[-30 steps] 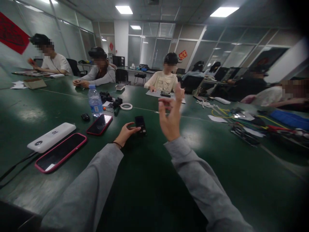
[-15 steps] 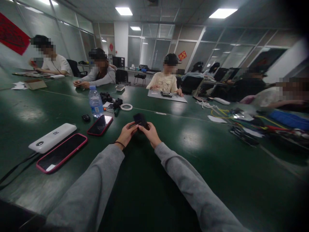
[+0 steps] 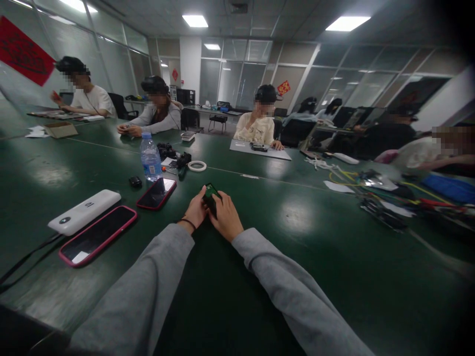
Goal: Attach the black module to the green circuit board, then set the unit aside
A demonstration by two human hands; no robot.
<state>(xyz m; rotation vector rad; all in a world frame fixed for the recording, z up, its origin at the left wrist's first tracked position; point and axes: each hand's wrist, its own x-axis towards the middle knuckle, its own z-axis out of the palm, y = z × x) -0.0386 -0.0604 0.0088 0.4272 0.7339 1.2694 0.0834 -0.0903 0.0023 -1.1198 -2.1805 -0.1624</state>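
Over the middle of the dark green table, both hands are at a small black rectangular object [image 3: 212,193] whose upper face shows a greenish patch. My left hand [image 3: 195,210] is closed around its left side, thumb along the edge. My right hand [image 3: 225,213] covers its right and lower part, with fingers laid over the upper face. The palms and fingers hide much of the object, and its exact kind cannot be made out. Left of my hands lies a red-edged phone [image 3: 158,194], with a clear water bottle [image 3: 150,157] standing behind it.
A white power bank [image 3: 85,211] with a black cable and a pink-cased phone [image 3: 98,236] lie at left. Beyond my hands is a white tape roll [image 3: 197,166] near black gear. Cables [image 3: 349,178] clutter the right. Several people sit around the table [image 3: 297,257].
The object has tipped, so a greenish face now shows. My right hand has shifted from a fingertip hold to lying over it. Across the table, a person has raised one hand toward the face.
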